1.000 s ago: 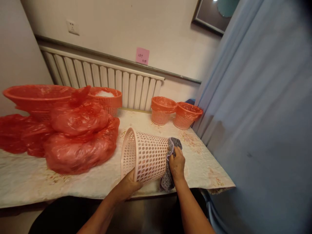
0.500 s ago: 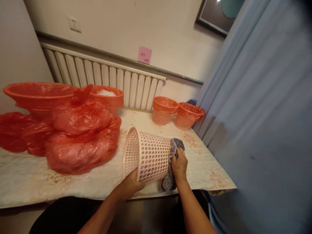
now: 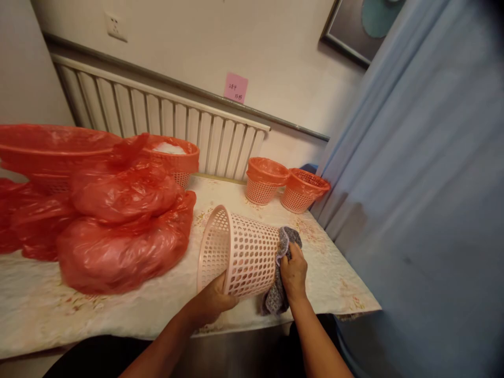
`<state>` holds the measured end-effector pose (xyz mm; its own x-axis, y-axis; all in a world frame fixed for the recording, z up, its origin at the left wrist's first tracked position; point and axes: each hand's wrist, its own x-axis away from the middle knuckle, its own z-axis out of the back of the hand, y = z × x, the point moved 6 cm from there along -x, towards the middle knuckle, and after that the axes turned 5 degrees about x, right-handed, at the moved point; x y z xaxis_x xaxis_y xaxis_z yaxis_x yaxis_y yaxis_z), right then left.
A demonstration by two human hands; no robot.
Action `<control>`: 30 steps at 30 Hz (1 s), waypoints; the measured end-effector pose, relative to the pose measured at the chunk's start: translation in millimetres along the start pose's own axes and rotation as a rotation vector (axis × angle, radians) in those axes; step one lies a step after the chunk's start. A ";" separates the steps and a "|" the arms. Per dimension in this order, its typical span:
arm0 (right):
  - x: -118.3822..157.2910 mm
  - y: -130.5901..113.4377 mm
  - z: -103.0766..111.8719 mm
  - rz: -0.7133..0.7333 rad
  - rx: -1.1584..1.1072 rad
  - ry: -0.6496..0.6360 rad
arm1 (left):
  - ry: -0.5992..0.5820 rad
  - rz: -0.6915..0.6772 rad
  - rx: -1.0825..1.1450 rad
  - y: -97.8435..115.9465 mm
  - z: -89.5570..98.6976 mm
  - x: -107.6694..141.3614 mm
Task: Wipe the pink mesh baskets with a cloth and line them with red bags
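A pale pink perforated wastebasket [image 3: 254, 254] lies on its side over the table, its open mouth facing left. My left hand [image 3: 210, 302] grips the near part of its rim, with the thumb outside and the other fingers reaching into the mouth. Bunched in my right hand [image 3: 294, 270] is a grey speckled cloth [image 3: 275, 298] with a pale lilac edge. That hand presses the cloth against the basket's base, and one end of it hangs down towards the table. The base itself is hidden behind the cloth and hand.
Full red plastic bags [image 3: 126, 252] are heaped at the left. Behind them stand a large red-lined basket [image 3: 51, 152] and a smaller one [image 3: 181, 178]. Two red-lined baskets [image 3: 260, 193] sit at the back right. A blue curtain [image 3: 413, 210] borders the right side; a radiator [image 3: 169, 118] lines the wall.
The view has shifted slightly, so the red bags appear lower and further left. Both hands keep their hold, and the basket and cloth stay nearly in place.
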<state>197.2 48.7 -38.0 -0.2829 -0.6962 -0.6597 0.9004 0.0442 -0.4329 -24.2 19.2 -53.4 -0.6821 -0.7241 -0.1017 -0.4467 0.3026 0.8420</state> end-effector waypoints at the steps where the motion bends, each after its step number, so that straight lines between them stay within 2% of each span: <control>1: -0.8 -1.0 -0.9 -0.001 0.001 -0.004 | -0.016 -0.005 0.009 1.2 1.5 -0.8; 12: 3.9 -6.5 -11.3 -0.006 0.031 0.019 | -0.124 -0.029 -0.060 -9.5 38.5 -4.3; 24: 38.5 -2.3 -15.4 -0.092 -0.036 0.144 | -0.153 -0.001 -0.257 -9.4 46.8 7.6; 27: 60.3 -20.8 -16.6 -0.056 -0.023 0.173 | -0.137 -0.007 -0.228 -11.3 47.8 6.3; 30: 84.3 -62.8 -18.5 0.127 -0.027 0.141 | -0.132 -0.034 -0.185 -12.0 47.1 4.8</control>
<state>110.7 0.5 -77.8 -0.2130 -0.5765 -0.7889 0.9233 0.1454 -0.3555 -49.4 41.3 -89.0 -0.7435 -0.6412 -0.1900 -0.3654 0.1515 0.9184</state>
